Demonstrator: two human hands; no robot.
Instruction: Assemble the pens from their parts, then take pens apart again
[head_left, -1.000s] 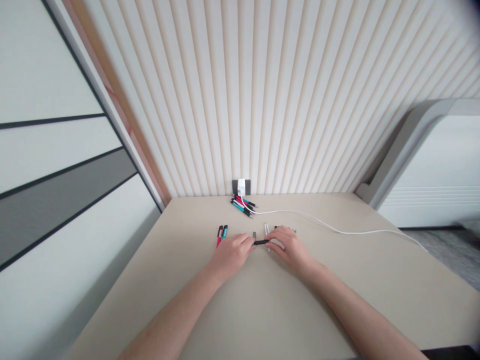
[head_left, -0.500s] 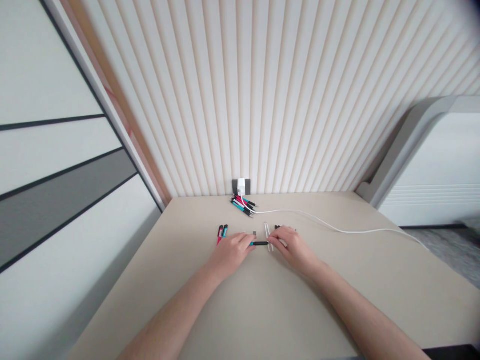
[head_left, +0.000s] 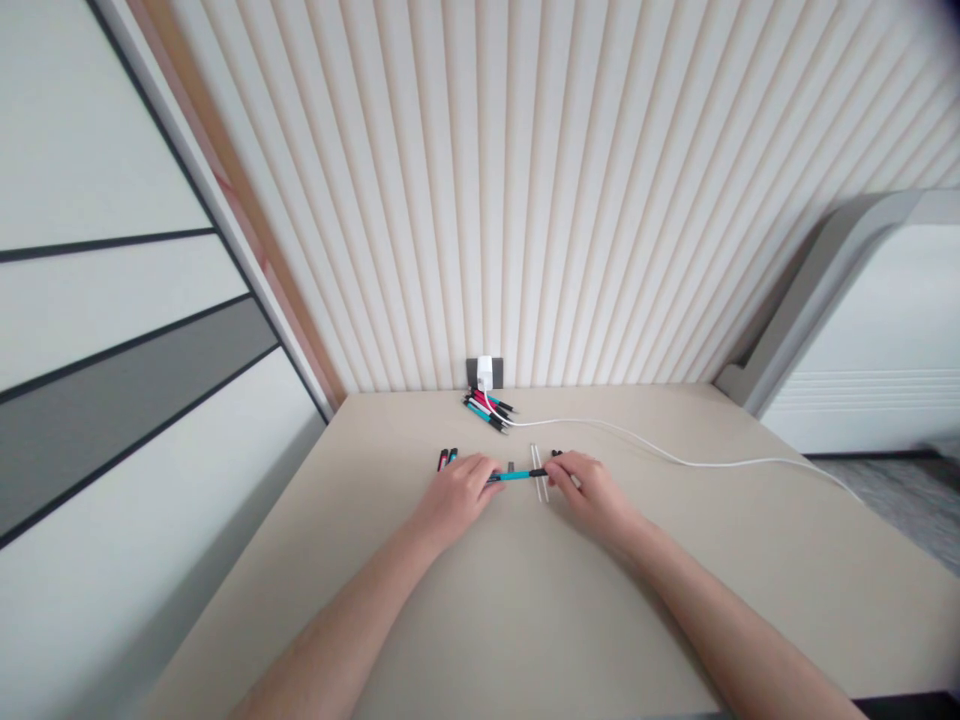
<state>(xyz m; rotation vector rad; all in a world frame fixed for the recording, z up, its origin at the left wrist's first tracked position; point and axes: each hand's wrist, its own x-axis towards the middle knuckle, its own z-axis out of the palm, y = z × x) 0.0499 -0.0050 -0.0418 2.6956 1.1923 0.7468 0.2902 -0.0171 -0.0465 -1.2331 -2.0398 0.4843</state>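
Both hands [head_left: 456, 498] grasping a teal pen [head_left: 514, 476], roomy tabletop [head_left: 510, 610] toward the body, far edge [head_left: 622, 386] along ridged wall [head_left: 510, 200]

blue-and-black pen [head_left: 515, 476]: smooth plastic look | tabletop [head_left: 480, 620]: smooth, matt, laminate-like | wall panelling [head_left: 495, 200]: ribbed, matt | charger [head_left: 484, 372]: smooth white plastic | charging cable [head_left: 690, 464]: smooth, plastic-sheathed | panelled door [head_left: 90, 150]: smooth, low sheen

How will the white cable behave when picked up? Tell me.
The white cable is probably floppy, since it lies in loose curves. It looks thin, so likely light. Lifting it may tug the white charger it runs from.
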